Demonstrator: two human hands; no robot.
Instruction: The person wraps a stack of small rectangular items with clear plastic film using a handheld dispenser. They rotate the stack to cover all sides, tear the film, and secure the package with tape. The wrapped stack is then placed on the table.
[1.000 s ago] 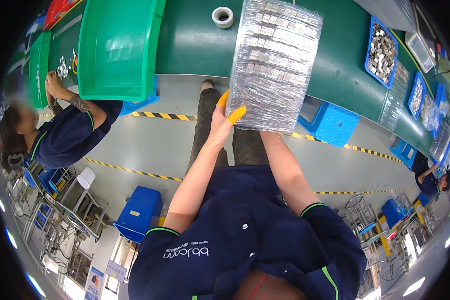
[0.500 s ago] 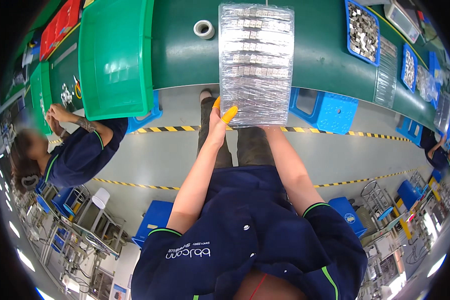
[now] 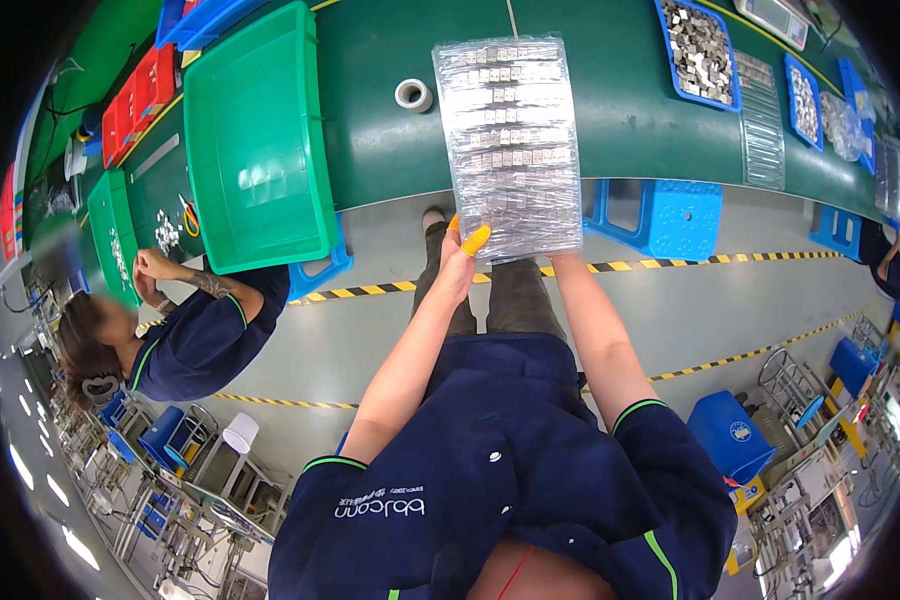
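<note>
- Position: the film-wrapped package appears over the near edge of the desk, its near end beyond that edge; whether its far end rests or hovers cannot be told.
- Left hand: clasping the package's near-left corner, covered thumb on top.
- Right hand: at the near edge toward the right, fingers hidden; its grip cannot be told.
- Handling, in this inspector's judgement: both hands should bear equal weight and keep the package level, lest the rows of parts slide.
- Thumb pressure should stay light, as the film looks thin and creased; the near corners deserve firm support from below.
- Clearance from the white tape roll, just left of the package, should be kept.
- Count: film-wrapped package in hand, one; tape roll, one; large green bin, one; orange-handled scissors, one pair; yellow finger covers, two visible.
- Rows inside the package: glare prevents a reliable count.
</note>
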